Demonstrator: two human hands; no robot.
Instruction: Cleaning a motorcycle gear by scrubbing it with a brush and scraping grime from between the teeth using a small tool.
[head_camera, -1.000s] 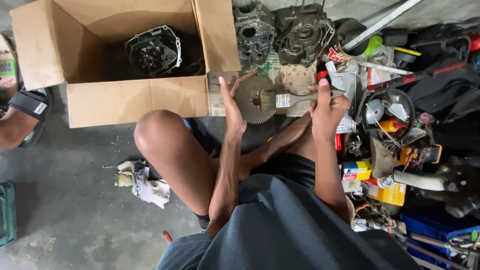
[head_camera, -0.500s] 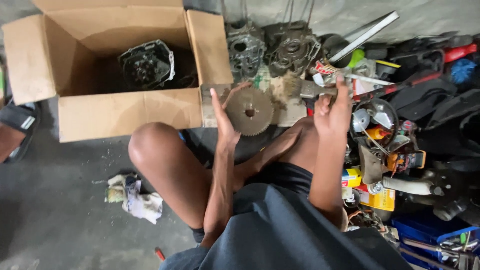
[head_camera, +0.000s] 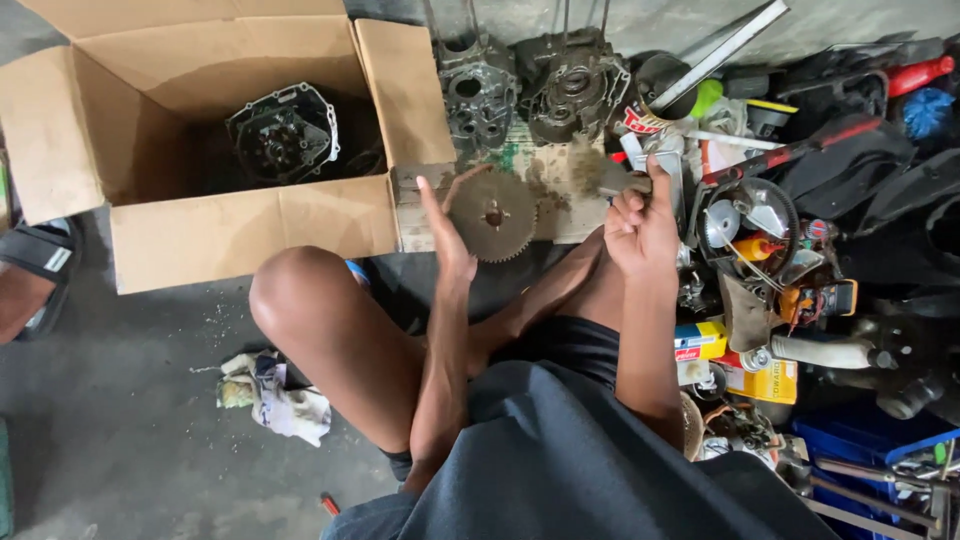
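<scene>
a round toothed gear (head_camera: 491, 215), grey and dusty, stands on edge against the open palm of the left hand (head_camera: 447, 228), whose fingers are spread straight and not curled round it. the gear sits over the near edge of a dirty wooden board (head_camera: 545, 195) just beyond the person's knees. the right hand (head_camera: 640, 222) is well apart to the right, its fingers curled loosely with the thumb up beside a thin metal piece (head_camera: 625, 186); whether it actually grips that piece i cannot tell.

just beyond the board, two grimy engine casings (head_camera: 535, 85) stand side by side. to the left an open cardboard box (head_camera: 250, 230) has one flap touching the board, and inside it lies another dark engine cover (head_camera: 283, 130). to the right a crowded heap of parts presses close to the right hand: a round black housing (head_camera: 750, 215), small yellow boxes (head_camera: 735, 360), a pale hose (head_camera: 820, 352) and a long metal strip (head_camera: 725, 50) leaning across the far side. a blue crate (head_camera: 870, 450) sits at the near right.

a crumpled rag (head_camera: 275, 395) lies on the bare grey concrete floor (head_camera: 120, 440) by the person's bent knee. a sandalled foot (head_camera: 35, 275) shows at the left edge.
</scene>
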